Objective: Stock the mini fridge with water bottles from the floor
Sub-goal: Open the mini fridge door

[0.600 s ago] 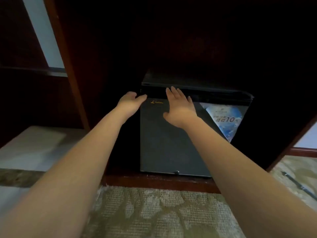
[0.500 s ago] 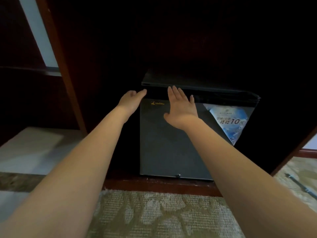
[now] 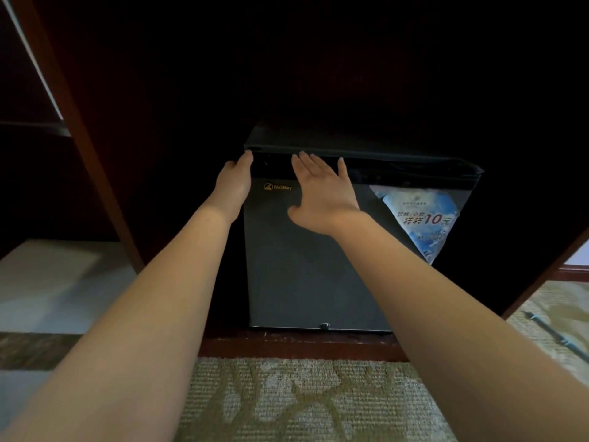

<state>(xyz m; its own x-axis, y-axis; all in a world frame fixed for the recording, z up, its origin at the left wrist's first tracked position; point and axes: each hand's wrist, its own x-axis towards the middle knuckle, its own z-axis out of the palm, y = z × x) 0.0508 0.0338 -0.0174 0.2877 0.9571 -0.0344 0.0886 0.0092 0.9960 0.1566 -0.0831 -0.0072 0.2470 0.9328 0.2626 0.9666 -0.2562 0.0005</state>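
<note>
A dark grey mini fridge [image 3: 306,275] stands inside a dark wooden cabinet, its door shut, a yellow logo at the door's top left. My left hand [image 3: 234,183] reaches the door's top left corner, fingertips at its edge. My right hand [image 3: 322,193] lies flat against the upper part of the door, fingers spread and pointing up. Neither hand holds anything. No water bottles are in view.
A blue and white price sticker [image 3: 420,215] covers the door's upper right. A wooden cabinet post [image 3: 83,129] rises on the left. Patterned carpet [image 3: 302,400] lies in front, with a dark pen-like object [image 3: 554,336] at the right and pale floor [image 3: 47,282] at the left.
Both hands have moved up to the top of the fridge door. My left fingertips have come to the door's top left corner. The camera has moved closer.
</note>
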